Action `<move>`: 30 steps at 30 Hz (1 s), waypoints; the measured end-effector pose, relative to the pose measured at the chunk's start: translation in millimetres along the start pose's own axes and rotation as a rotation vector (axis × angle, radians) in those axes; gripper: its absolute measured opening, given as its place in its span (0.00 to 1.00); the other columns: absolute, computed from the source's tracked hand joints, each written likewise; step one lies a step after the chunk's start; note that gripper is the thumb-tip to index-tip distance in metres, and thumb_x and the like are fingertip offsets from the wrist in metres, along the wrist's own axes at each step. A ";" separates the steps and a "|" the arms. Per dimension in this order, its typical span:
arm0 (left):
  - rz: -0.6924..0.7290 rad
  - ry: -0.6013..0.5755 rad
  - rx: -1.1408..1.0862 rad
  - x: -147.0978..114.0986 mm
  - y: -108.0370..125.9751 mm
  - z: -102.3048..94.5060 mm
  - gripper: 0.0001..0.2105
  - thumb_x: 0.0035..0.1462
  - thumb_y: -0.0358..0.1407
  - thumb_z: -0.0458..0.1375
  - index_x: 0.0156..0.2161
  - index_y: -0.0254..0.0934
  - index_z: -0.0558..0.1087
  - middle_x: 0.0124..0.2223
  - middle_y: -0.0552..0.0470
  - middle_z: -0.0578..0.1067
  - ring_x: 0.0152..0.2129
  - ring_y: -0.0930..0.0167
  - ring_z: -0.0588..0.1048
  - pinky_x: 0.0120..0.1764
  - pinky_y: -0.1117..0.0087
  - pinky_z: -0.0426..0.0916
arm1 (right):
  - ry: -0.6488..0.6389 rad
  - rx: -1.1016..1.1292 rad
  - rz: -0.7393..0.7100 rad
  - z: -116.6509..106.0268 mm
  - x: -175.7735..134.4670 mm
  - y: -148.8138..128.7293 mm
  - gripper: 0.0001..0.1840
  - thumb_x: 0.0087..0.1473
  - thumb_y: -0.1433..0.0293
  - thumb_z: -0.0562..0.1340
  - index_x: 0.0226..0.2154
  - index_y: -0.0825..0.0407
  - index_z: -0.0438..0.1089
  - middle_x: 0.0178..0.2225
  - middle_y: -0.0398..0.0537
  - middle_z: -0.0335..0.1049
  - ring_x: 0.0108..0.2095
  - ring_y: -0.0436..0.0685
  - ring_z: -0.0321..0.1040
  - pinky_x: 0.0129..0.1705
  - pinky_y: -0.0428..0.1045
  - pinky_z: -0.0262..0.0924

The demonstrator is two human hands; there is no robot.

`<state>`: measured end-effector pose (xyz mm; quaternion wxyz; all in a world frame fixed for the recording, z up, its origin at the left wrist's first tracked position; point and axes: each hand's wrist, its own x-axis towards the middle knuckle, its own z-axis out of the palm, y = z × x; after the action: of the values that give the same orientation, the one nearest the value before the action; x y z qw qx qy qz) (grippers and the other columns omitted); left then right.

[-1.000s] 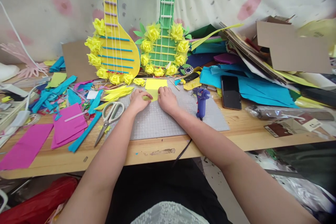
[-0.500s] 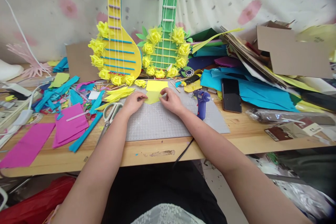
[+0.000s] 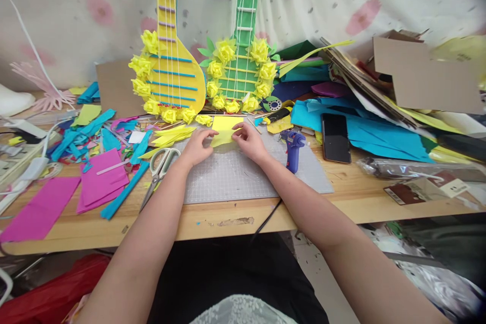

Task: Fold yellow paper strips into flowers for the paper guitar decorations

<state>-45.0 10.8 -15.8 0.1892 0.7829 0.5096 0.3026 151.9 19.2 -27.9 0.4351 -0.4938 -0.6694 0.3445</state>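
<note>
Between my hands is a small piece of yellow crepe paper [image 3: 223, 138], just above a grey cutting mat [image 3: 231, 177]. At its left edge, my left hand [image 3: 198, 148] has its fingers curled, with the index finger and thumb at the paper. My right hand [image 3: 249, 143] pinches the right edge with bent fingers. Directly behind lies a flat yellow paper sheet [image 3: 228, 122]. Scissors [image 3: 161, 164] lie by my left forearm, partly covered by it. A blue glue gun [image 3: 292, 149] stands to the right of my right hand.
Behind stand a yellow paper lute [image 3: 178, 73] and a green one [image 3: 241, 68], both trimmed with yellow flowers. Pink sheets [image 3: 102, 182] and blue scraps lie left. A phone [image 3: 336, 137], blue paper [image 3: 387, 136] and stacked cardboard [image 3: 421, 76] lie right.
My left hand's thumb and index finger have spread farther apart at the paper's edge. The near edge of the yellow piece has lifted and changed shape. My right hand has barely shifted.
</note>
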 end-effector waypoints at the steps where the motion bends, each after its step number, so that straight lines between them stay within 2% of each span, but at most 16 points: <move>1: 0.032 0.001 0.028 0.0 -0.8 0.5 0.23 0.40 0.24 0.55 0.46 0.38 0.70 0.46 0.48 0.70 0.47 0.66 0.67 0.49 0.65 0.63 | 0.019 0.045 0.010 -1.4 1.6 0.6 0.11 0.45 0.68 0.57 0.36 0.49 0.61 0.28 0.40 0.68 0.23 0.48 0.59 0.30 0.47 0.55; 3: 0.051 0.029 0.063 0.1 -1.3 1.8 0.23 0.41 0.25 0.57 0.47 0.39 0.69 0.50 0.48 0.68 0.51 0.65 0.64 0.53 0.62 0.60 | 0.024 0.111 0.021 -4.1 4.5 2.2 0.12 0.44 0.67 0.57 0.35 0.50 0.61 0.27 0.40 0.67 0.24 0.48 0.59 0.29 0.46 0.54; 6: 0.073 0.087 0.070 1.2 0.8 2.5 0.12 0.47 0.30 0.58 0.39 0.41 0.72 0.47 0.50 0.69 0.49 0.67 0.66 0.54 0.61 0.59 | 0.005 0.105 0.010 -6.2 5.8 5.3 0.12 0.43 0.67 0.58 0.34 0.50 0.61 0.27 0.41 0.66 0.24 0.49 0.60 0.28 0.46 0.54; 8: 0.131 0.083 0.094 2.0 3.5 1.6 0.05 0.49 0.31 0.57 0.32 0.40 0.73 0.43 0.50 0.71 0.46 0.68 0.67 0.52 0.61 0.60 | 0.004 0.006 -0.008 -5.7 4.4 7.0 0.12 0.44 0.68 0.57 0.35 0.50 0.62 0.28 0.41 0.67 0.22 0.48 0.58 0.28 0.47 0.53; 12: 0.276 0.040 0.198 1.8 11.1 0.7 0.04 0.48 0.30 0.57 0.28 0.38 0.74 0.39 0.51 0.73 0.41 0.69 0.69 0.46 0.64 0.63 | 0.030 -0.244 -0.098 -3.4 -0.4 5.6 0.11 0.47 0.71 0.55 0.36 0.50 0.64 0.31 0.43 0.70 0.23 0.49 0.59 0.30 0.48 0.55; 15: 0.339 0.055 0.302 -0.2 20.2 1.5 0.05 0.47 0.29 0.56 0.29 0.39 0.73 0.37 0.52 0.74 0.38 0.68 0.70 0.43 0.64 0.63 | 0.071 -0.331 -0.234 -3.4 -3.1 -0.8 0.09 0.49 0.73 0.54 0.35 0.50 0.64 0.32 0.45 0.70 0.28 0.51 0.63 0.34 0.49 0.58; 17: 0.348 0.149 0.366 -1.9 27.7 1.1 0.05 0.47 0.28 0.55 0.29 0.38 0.72 0.36 0.51 0.74 0.38 0.67 0.70 0.43 0.63 0.63 | 0.110 -0.344 -0.340 -4.5 -4.6 -6.5 0.08 0.50 0.73 0.53 0.34 0.51 0.64 0.33 0.47 0.70 0.32 0.53 0.64 0.37 0.50 0.59; 20: 0.330 0.369 0.428 -3.8 36.6 -1.7 0.06 0.48 0.28 0.54 0.30 0.38 0.71 0.37 0.49 0.74 0.40 0.65 0.69 0.45 0.61 0.61 | 0.158 -0.337 -0.466 -6.2 -6.2 -13.2 0.08 0.53 0.73 0.51 0.34 0.50 0.64 0.36 0.49 0.69 0.37 0.54 0.65 0.41 0.51 0.60; 22: 0.327 0.438 0.440 -4.1 38.0 -2.8 0.06 0.47 0.27 0.53 0.30 0.38 0.71 0.37 0.49 0.74 0.41 0.65 0.68 0.46 0.60 0.61 | 0.169 -0.339 -0.503 -6.7 -5.9 -13.3 0.09 0.53 0.74 0.51 0.35 0.50 0.64 0.37 0.50 0.68 0.39 0.55 0.64 0.43 0.52 0.60; 24: 0.342 0.389 0.438 -3.6 35.7 -1.8 0.06 0.47 0.27 0.53 0.30 0.39 0.71 0.37 0.50 0.74 0.40 0.65 0.69 0.45 0.61 0.61 | 0.165 -0.349 -0.490 -6.6 -4.1 -9.3 0.11 0.51 0.75 0.51 0.36 0.49 0.63 0.38 0.50 0.68 0.40 0.55 0.64 0.44 0.53 0.60; 27: 0.349 0.195 0.429 -2.6 29.4 3.5 0.06 0.46 0.27 0.54 0.30 0.39 0.71 0.34 0.51 0.75 0.37 0.66 0.70 0.43 0.62 0.61 | 0.137 -0.353 -0.397 -5.9 -0.2 -0.5 0.14 0.47 0.77 0.51 0.37 0.48 0.62 0.38 0.48 0.68 0.40 0.55 0.64 0.42 0.53 0.61; 30: 0.294 0.046 0.432 -2.3 25.6 8.9 0.06 0.47 0.28 0.54 0.30 0.38 0.72 0.32 0.51 0.76 0.36 0.66 0.70 0.43 0.61 0.61 | 0.138 -0.351 -0.282 -6.1 -0.2 2.1 0.17 0.43 0.79 0.51 0.37 0.48 0.60 0.37 0.47 0.67 0.40 0.55 0.64 0.40 0.52 0.62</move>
<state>-22.3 -1.7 -7.6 -0.0398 0.8637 0.4474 0.2288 158.3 19.8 -27.5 0.4312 -0.4859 -0.7502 0.1237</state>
